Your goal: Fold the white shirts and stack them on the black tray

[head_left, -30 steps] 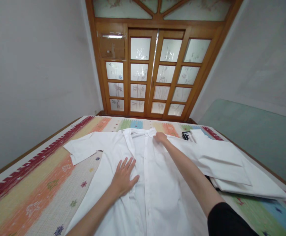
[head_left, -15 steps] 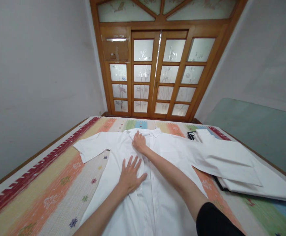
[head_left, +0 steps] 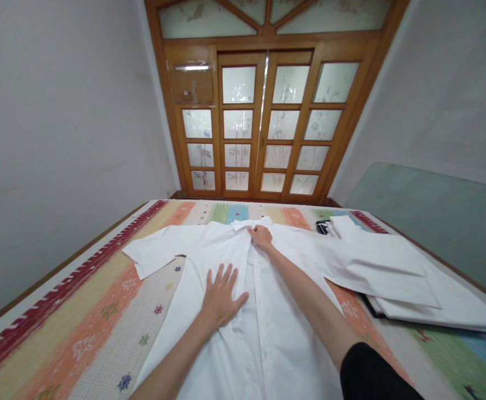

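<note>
A white short-sleeved shirt (head_left: 293, 333) lies spread on the patterned cloth, collar toward the far side. My left hand (head_left: 221, 299) rests flat on the left front panel, fingers spread. Farther up, my right hand (head_left: 261, 236) is closed on the shirt's front edge just below the collar (head_left: 241, 224). Between the two hands the fabric is pulled into slanting creases. The right sleeve reaches over a pile of folded white cloth, and the fingertips of my right hand are partly hidden.
The folded white cloth pile (head_left: 468, 311), with dark edges below, sits at the right. Under everything is a striped, star-patterned cover (head_left: 113, 311). A pale green board (head_left: 435, 205) leans on the right wall. Wooden glazed doors (head_left: 263, 144) stand beyond the far edge.
My right hand has moved right along the collar, drawing the shirt's left front edge toward the middle. The left hand stays pressed in nearly the same place.
</note>
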The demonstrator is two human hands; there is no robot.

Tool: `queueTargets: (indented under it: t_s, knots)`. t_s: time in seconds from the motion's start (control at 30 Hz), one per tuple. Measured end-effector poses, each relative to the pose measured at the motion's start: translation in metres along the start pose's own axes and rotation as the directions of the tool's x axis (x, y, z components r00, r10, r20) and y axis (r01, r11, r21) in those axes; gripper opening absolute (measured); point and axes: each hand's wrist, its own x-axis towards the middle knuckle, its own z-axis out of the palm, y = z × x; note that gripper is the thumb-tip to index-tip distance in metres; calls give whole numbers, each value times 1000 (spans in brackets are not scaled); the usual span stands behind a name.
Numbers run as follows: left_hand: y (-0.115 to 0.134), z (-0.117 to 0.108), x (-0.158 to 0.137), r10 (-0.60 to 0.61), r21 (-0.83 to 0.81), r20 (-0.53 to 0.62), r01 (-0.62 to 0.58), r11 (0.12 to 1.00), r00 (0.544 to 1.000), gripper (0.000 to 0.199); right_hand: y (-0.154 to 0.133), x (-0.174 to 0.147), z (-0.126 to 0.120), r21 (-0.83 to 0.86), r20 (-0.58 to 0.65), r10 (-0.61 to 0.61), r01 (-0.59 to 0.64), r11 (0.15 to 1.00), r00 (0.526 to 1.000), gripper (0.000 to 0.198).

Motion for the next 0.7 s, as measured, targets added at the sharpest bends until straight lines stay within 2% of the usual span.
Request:
queueTargets:
  t_s: [0.17, 0.33, 0.53, 0.7]
  knots:
    - [-2, 3, -1, 27, 17, -28, -26, 1000, 999, 69, 0, 10, 4, 34, -7, 63, -63, 997, 998, 43]
    - [-4, 3, 0, 27, 18, -9, -27, 999, 1000, 70, -1, 10, 11, 32, -36, 51, -50, 998, 998, 38]
    - [-4, 4, 0, 30, -5, -31, -30, 1000, 999, 65, 2, 3, 15, 47, -86, -102, 106, 993, 991, 26]
    - [-4, -7, 23, -64, -118, -91, 53, 992, 994, 41, 4, 1, 18, 97, -114, -215, 226, 969, 970, 24]
